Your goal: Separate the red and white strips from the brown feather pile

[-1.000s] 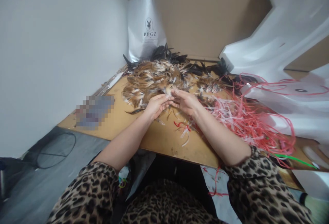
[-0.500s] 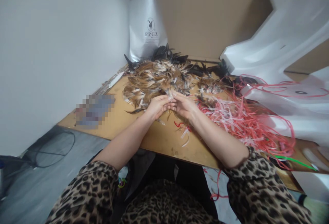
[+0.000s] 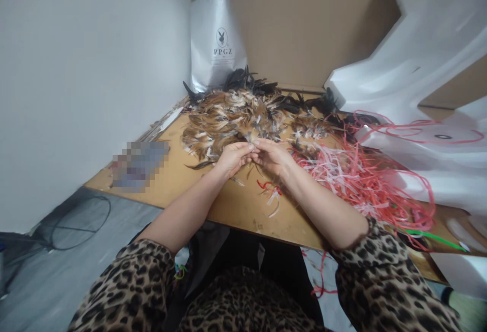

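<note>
My left hand (image 3: pixel 234 158) and my right hand (image 3: pixel 273 157) meet fingertip to fingertip over the table, both closed in a pinch. A small tuft of pale brown feathers (image 3: pixel 250 135) fans out just above the fingertips, gripped at its base between them. The fingers hide that base. Directly behind lies a broad pile of brown and white feathers (image 3: pixel 213 121), with black feathers (image 3: pixel 254 84) along its far side. A few loose feathers (image 3: pixel 238 181) lie below my hands.
Tangled pink and white ribbon strips (image 3: pixel 353 174) cover the right of the wooden table (image 3: pixel 236 210). A white printed bag (image 3: pixel 216 42) stands at the back, beside a cardboard panel (image 3: pixel 304 27). White plastic sheeting (image 3: pixel 380 73) hangs at right. Red scraps (image 3: pixel 268 186) lie near my right wrist.
Both hands stay together in nearly the same place, with the fingertips shifted only slightly. The view has moved a little; the feather pile and ribbons look unchanged.
</note>
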### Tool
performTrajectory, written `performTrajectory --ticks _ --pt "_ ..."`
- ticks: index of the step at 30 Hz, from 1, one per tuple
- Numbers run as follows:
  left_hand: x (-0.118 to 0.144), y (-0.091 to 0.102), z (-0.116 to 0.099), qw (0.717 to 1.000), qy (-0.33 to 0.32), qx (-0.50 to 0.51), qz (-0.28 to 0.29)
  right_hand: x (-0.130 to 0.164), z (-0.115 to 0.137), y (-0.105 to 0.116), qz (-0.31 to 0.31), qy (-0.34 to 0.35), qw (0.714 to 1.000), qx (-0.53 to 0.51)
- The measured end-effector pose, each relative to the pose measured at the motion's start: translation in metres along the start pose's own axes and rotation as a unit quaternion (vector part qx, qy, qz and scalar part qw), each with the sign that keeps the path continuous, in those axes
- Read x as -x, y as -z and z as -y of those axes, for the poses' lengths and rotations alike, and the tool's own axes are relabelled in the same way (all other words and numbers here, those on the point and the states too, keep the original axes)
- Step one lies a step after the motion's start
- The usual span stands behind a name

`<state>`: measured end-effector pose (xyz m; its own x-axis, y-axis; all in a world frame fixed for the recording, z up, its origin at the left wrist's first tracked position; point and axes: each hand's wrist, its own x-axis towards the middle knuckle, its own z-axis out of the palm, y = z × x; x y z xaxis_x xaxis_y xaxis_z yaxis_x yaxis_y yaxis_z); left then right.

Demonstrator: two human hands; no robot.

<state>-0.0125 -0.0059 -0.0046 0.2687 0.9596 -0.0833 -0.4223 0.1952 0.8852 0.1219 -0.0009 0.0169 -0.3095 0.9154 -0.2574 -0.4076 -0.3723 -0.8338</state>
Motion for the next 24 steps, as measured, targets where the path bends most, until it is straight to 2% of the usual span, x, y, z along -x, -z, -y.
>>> performTrajectory --ticks 4,8,17,24 --pt "-0.001 0.000 0.001 0.999 0.015 0.024 -0.014 0.000 -0.005 -0.003 -0.012 0.007 1.000 -0.013" --pt "-0.002 0.002 0.001 0.999 0.019 0.028 -0.002 0.001 -0.007 -0.004 -0.031 0.011 0.999 -0.014" --pt "0.002 0.000 -0.002 0.997 -0.004 -0.070 0.008 -0.004 0.003 0.007 -0.041 0.077 0.989 0.119" --pt "-0.001 0.002 0.001 0.999 0.018 -0.035 0.007 -0.004 -0.004 0.003 -0.042 0.073 0.995 0.057"
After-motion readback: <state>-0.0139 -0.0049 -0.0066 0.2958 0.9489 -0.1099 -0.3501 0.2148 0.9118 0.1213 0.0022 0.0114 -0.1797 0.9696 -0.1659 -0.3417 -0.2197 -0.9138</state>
